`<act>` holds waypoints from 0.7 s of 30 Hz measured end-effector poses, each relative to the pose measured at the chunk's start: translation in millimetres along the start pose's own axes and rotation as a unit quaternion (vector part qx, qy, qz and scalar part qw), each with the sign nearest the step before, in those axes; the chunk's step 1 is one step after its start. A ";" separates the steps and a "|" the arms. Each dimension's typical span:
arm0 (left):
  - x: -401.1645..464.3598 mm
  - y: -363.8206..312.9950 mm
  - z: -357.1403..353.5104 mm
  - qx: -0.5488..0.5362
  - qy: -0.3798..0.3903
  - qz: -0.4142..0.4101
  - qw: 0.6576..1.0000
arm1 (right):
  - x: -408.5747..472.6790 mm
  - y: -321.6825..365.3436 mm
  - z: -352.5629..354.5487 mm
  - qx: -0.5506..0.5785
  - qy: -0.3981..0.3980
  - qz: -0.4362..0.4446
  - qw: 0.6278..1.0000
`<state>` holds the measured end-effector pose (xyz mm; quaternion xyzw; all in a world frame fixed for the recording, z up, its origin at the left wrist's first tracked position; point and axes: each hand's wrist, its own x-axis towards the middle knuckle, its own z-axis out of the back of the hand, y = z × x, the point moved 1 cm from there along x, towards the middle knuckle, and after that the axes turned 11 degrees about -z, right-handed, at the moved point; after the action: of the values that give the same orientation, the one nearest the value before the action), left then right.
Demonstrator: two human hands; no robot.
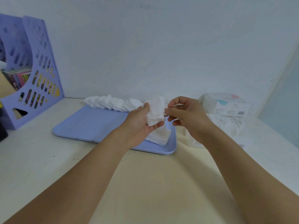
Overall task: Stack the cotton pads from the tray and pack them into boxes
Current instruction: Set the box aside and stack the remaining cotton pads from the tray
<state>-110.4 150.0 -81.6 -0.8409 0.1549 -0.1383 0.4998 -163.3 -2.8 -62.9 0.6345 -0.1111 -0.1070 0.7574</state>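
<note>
A light-blue tray [90, 125] lies on the table. A row of white cotton pads [111, 103] leans along its far edge, and a small flat pile of pads [159, 137] sits in its right part. My left hand [140, 122] grips a stack of cotton pads [155, 113] held above the tray. My right hand [184, 115] pinches the stack's right edge with thumb and forefinger. A white cotton-pad box [226, 105] stands at the back right, with more loose pads [226, 125] in front of it.
A purple file rack [37, 75] with books stands at the back left. A dark object [3, 126] sits at the left edge. The wall runs close behind the tray. A flat white packet [195, 143] lies under my right forearm.
</note>
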 end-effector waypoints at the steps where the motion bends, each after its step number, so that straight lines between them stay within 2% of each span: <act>1: 0.2 0.2 0.0 -0.004 0.002 0.001 1.000 | -0.6 0.2 -1.9 -0.026 -0.015 0.026 0.999; 9: 1.1 2.4 0.7 0.019 0.015 -0.016 1.000 | -1.3 -2.2 -6.7 -0.087 -0.013 0.077 0.993; 11: 2.6 4.3 0.7 0.040 0.008 -0.024 0.999 | -2.5 -0.9 -7.7 -0.082 -0.005 0.059 0.995; 15: 4.8 8.1 0.6 0.109 0.001 -0.047 0.993 | 1.1 2.8 -5.9 -0.043 0.018 -0.043 0.998; 17: 5.9 10.5 0.1 0.138 0.011 -0.054 0.989 | 2.7 -0.8 -6.1 -0.062 0.037 -0.049 0.996; 21: 2.5 8.3 -0.6 0.069 0.034 -0.017 0.997 | 5.1 -9.9 -5.6 -0.027 0.062 -0.055 0.996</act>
<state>-109.4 144.7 -88.4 -0.8020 0.1471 -0.1856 0.5484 -157.0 -0.8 -73.4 0.6247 -0.0261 -0.1122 0.7723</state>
